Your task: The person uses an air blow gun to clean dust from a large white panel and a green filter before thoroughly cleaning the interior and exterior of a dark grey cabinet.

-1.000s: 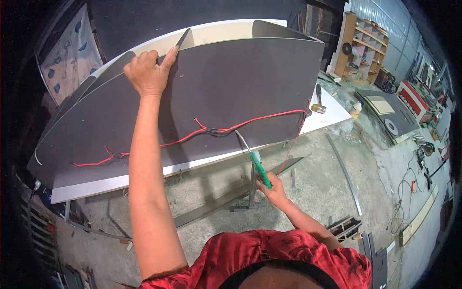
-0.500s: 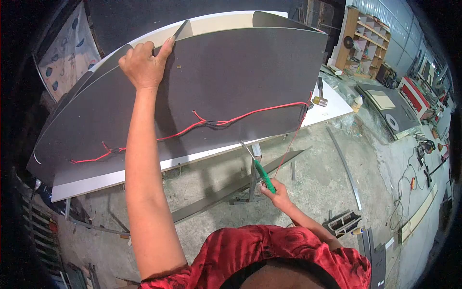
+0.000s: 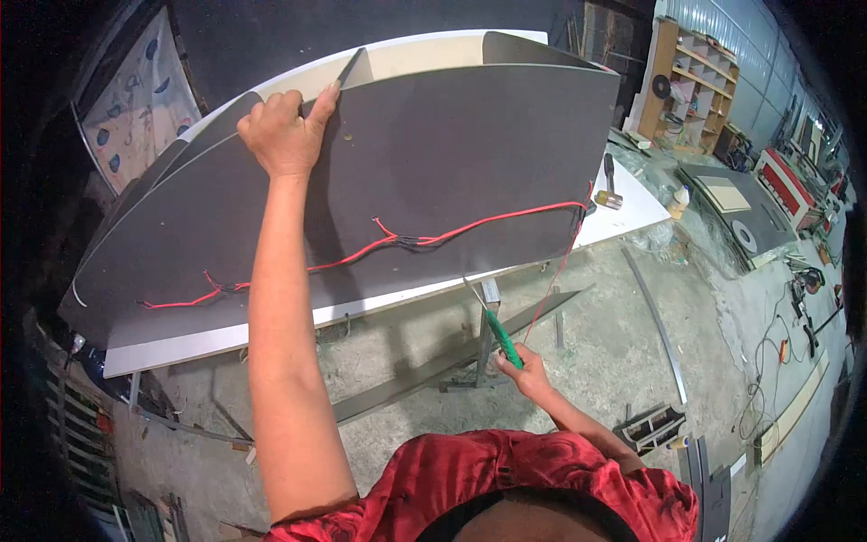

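A large dark panel box [image 3: 470, 154] with a curved top edge stands tilted on a white board [image 3: 181, 348]. My left hand [image 3: 284, 135] is closed over the upper edge of its front panel, beside an inner divider. Low on the panel's face runs a red-and-black wire [image 3: 497, 217] with short branches. In front of the board my right hand [image 3: 526, 370] grips a green-handled tool [image 3: 504, 338]; its thin metal tip points up toward the panel's bottom edge. A thin red wire hangs from the panel's right side down to near this hand.
A hammer [image 3: 610, 194] lies on the white board's right end. Metal stands and a long dark strip [image 3: 424, 378] are below the board. Further right are a metal bar [image 3: 655, 325], a wooden shelf [image 3: 700, 81], a red machine [image 3: 784, 188] and cords on the floor.
The whole view has shifted slightly, so things appear a little lower and further right. My left hand keeps its hold on the panel, and the green-handled tool stays in my right hand.
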The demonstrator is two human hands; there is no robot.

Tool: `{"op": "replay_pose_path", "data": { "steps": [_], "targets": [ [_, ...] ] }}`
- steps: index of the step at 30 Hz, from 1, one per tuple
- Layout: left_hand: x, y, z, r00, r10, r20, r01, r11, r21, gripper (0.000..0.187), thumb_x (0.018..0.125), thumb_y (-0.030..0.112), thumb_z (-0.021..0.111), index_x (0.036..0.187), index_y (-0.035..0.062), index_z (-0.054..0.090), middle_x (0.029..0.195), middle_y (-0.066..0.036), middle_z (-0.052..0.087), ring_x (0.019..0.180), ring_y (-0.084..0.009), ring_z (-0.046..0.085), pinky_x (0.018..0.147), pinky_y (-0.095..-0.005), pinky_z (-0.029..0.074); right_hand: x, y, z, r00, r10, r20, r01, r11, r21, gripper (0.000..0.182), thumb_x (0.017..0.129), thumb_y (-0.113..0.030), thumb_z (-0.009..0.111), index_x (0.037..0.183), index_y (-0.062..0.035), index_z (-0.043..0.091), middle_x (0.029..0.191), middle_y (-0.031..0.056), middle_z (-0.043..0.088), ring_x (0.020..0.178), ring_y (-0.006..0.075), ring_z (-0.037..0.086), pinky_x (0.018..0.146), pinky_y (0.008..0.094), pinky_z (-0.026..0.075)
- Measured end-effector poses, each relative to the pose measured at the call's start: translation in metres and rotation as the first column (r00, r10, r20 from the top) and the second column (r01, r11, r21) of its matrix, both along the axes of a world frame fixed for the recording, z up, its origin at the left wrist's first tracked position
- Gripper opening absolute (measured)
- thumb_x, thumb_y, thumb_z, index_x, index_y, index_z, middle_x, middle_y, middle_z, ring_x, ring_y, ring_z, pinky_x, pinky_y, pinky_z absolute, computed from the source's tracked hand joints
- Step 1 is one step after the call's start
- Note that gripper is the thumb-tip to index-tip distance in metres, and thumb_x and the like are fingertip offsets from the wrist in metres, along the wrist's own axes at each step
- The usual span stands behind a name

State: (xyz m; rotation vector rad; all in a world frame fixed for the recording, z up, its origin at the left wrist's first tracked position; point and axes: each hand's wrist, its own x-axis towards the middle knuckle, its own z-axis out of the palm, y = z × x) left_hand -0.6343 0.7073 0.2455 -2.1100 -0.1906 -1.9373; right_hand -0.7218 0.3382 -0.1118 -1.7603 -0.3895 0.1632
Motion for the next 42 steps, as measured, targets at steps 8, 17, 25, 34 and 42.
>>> {"op": "replay_pose_path", "data": {
  "steps": [8, 17, 25, 34, 42],
  "targets": [
    [0.001, -0.001, 0.001, 0.997, -0.040, 0.059, 0.039, 0.999, 0.020, 0.059, 0.077, 0.066, 0.058, 0.057, 0.0099, 0.057, 0.060, -0.004, 0.055, 0.061, -0.0228, 0.052, 0.064, -0.0383, 0.033, 0.003, -0.002, 0.008, 0.999, 0.005, -0.046, -0.006, 1.000, -0.021, 0.029, 0.083, -0.029, 0.070, 0.085, -0.0023, 0.061, 0.073, 0.0085, 0.058, 0.071, 0.0167, 0.054, 0.067, 0.0313, 0.044],
    [0.000, -0.002, 0.001, 0.993, -0.092, 0.076, 0.092, 0.996, 0.002, 0.045, 0.084, 0.047, 0.060, 0.060, 0.0095, 0.060, 0.061, -0.004, 0.055, 0.062, -0.0231, 0.051, 0.070, -0.0381, 0.035, 0.001, -0.011, 0.098, 0.904, 0.246, 0.349, -0.240, 0.969, -0.062, 0.029, 0.081, -0.028, 0.071, 0.091, -0.0018, 0.061, 0.089, 0.0108, 0.059, 0.080, 0.0212, 0.057, 0.073, 0.0325, 0.045],
    [-0.001, -0.001, 0.000, 0.994, -0.097, 0.056, 0.099, 0.995, -0.021, 0.034, 0.092, 0.030, 0.048, 0.069, 0.0089, 0.062, 0.069, -0.006, 0.057, 0.070, -0.0250, 0.054, 0.071, -0.0399, 0.036, 0.016, 0.053, 0.221, 0.790, 0.133, 0.598, -0.217, 0.974, 0.070, 0.033, 0.082, -0.021, 0.070, 0.103, 0.0018, 0.059, 0.098, 0.0118, 0.059, 0.091, 0.0217, 0.057, 0.081, 0.0321, 0.045],
    [-0.003, -0.002, 0.001, 0.990, -0.120, 0.070, 0.123, 0.992, -0.039, 0.032, 0.091, 0.029, 0.051, 0.067, 0.0089, 0.061, 0.069, -0.006, 0.057, 0.069, -0.0250, 0.053, 0.071, -0.0391, 0.036, 0.033, 0.109, 0.253, 0.748, 0.087, 0.658, -0.213, 0.970, 0.114, 0.030, 0.085, -0.025, 0.068, 0.099, 0.0003, 0.060, 0.087, 0.0086, 0.055, 0.081, 0.0202, 0.054, 0.074, 0.0326, 0.044],
    [-0.004, -0.004, 0.001, 0.988, -0.132, 0.076, 0.134, 0.991, -0.027, 0.036, 0.087, 0.037, 0.058, 0.063, 0.0100, 0.058, 0.066, -0.004, 0.055, 0.067, -0.0230, 0.052, 0.070, -0.0375, 0.034, 0.045, 0.120, 0.251, 0.747, 0.068, 0.661, -0.184, 0.977, 0.107, 0.032, 0.085, -0.030, 0.067, 0.093, -0.0007, 0.059, 0.081, 0.0089, 0.052, 0.075, 0.0193, 0.052, 0.069, 0.0332, 0.043]
  ]
}}
